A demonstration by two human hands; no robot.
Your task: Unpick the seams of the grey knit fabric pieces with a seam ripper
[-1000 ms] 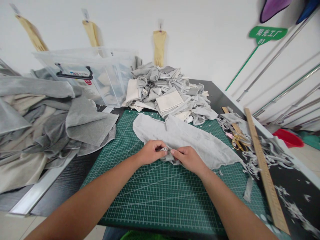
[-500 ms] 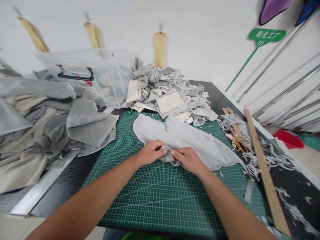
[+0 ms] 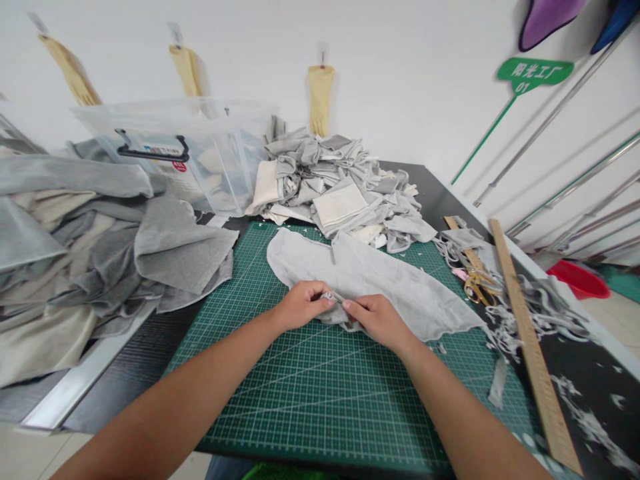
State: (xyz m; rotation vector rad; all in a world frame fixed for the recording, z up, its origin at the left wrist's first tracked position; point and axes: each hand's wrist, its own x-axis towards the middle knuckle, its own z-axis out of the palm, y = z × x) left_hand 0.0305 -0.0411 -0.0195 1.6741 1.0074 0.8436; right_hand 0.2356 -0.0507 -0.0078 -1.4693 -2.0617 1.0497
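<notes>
Pinching the near edge of the grey cloth (image 3: 370, 280), the left hand (image 3: 300, 305) has its fingers closed on a small fold. The right hand (image 3: 377, 320) is closed on the same fold, just beside it. The cloth lies flat on the green mat (image 3: 320, 393). The fold is tiny, so it could slip out if either hand loosens. On the left sits a big heap of fabric (image 3: 90, 253). Behind is a clear box (image 3: 200, 153) and a pile of cut pieces (image 3: 340, 187). At the right, scissors (image 3: 477, 283) and a wooden ruler (image 3: 525, 340) lie on the tabletop (image 3: 590, 373), near the right arm.
</notes>
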